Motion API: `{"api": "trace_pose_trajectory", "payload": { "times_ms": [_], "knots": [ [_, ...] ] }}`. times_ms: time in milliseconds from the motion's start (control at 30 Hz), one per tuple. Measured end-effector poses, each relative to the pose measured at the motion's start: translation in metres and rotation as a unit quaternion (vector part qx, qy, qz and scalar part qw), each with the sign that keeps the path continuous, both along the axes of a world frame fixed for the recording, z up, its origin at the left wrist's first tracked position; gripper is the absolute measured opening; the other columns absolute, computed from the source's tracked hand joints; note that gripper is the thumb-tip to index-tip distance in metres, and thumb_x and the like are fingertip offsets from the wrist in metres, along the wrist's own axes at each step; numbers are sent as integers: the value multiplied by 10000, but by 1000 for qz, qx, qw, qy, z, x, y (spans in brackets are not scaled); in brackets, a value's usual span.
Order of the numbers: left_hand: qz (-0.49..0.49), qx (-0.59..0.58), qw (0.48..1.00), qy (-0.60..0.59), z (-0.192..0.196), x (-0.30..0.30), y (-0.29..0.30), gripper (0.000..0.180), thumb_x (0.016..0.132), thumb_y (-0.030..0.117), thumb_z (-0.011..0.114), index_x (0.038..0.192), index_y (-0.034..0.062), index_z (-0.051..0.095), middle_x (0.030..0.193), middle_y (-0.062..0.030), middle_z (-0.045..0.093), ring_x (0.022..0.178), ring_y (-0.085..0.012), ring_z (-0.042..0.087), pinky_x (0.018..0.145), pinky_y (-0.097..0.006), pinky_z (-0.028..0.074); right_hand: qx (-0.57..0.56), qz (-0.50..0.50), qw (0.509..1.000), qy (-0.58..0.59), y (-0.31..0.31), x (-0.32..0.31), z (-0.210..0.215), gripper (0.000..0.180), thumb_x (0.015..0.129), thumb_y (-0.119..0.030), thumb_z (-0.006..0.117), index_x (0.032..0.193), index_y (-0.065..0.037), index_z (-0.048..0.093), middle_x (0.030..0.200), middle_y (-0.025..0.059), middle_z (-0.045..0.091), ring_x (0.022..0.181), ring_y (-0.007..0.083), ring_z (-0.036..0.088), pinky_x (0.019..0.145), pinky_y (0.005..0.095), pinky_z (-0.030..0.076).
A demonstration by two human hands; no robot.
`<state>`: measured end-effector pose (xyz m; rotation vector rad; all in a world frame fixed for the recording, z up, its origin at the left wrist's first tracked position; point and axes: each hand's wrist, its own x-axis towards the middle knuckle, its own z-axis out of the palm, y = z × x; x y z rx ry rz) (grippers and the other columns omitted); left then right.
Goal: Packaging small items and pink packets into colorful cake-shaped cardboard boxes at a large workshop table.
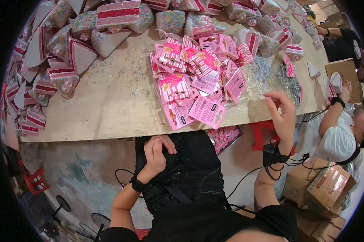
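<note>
My left hand (155,154) rests on my dark trousers just below the table edge, its fingers curled in and pressed together. Whatever may be inside them is hidden. Over the table's front edge, my right hand (283,115) is raised with thumb and index finger bent toward each other. I cannot make out anything between them. Beyond and left of it lies a heap of pink cardboard tags (206,111) on a clear plastic bag. Thin silvery strings (262,74) lie tangled on the table, past my right hand.
Fake cake slices (119,16) with sprinkles and red layers crowd the table's (113,101) far and left sides. Under the edge sits a box of small pink pieces (226,139), near a red stool (262,135). Cartons (329,187) and a co-worker (341,125) are at the right.
</note>
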<state>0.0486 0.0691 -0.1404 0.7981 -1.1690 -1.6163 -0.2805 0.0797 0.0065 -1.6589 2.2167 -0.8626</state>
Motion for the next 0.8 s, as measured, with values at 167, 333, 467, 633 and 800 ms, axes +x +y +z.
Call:
{"api": "trace_pose_trajectory", "payload": {
  "times_ms": [167, 333, 467, 633, 800],
  "knots": [
    [6, 9, 1000, 6, -3, 0, 1, 403, 1042, 151, 287, 726, -14, 477, 603, -118, 519, 551, -213, 544, 547, -316, 443, -119, -99, 951, 266, 17, -38, -15, 164, 913, -122, 627, 1027, -8, 652, 912, 124, 623, 879, 285, 582, 815, 362, 454],
    [2, 2, 1000, -8, -4, 0, 0, 401, 1039, 147, 286, 722, -11, 474, 600, -116, 515, 548, -210, 544, 549, -316, 444, -37, -95, 957, 270, 31, -56, -35, 195, 929, -151, 595, 1040, 8, 615, 981, 150, 607, 961, 336, 576, 867, 405, 440],
    [-1, -1, 1000, -12, -2, 0, -1, 402, 1040, 149, 285, 722, -13, 471, 598, -117, 514, 544, -210, 541, 554, -317, 450, -6, -76, 975, 208, 35, -68, -33, 166, 923, -101, 587, 1028, 27, 578, 955, 156, 598, 923, 326, 593, 827, 379, 454],
    [-2, 0, 1000, -10, 0, 0, -1, 407, 1050, 184, 288, 733, -6, 460, 600, -116, 498, 541, -208, 516, 556, -326, 458, 34, -64, 987, 146, 36, -72, -24, 140, 930, -59, 573, 1027, 37, 540, 924, 158, 587, 879, 288, 605, 790, 349, 467],
    [-9, 3, 1000, -10, 0, -1, -1, 414, 1061, 237, 294, 746, 12, 441, 602, -114, 468, 534, -205, 474, 553, -340, 458, 14, -92, 989, 118, 33, -73, -33, 172, 938, -60, 569, 1075, 28, 512, 914, 154, 581, 860, 255, 590, 784, 337, 466]
  ]
}}
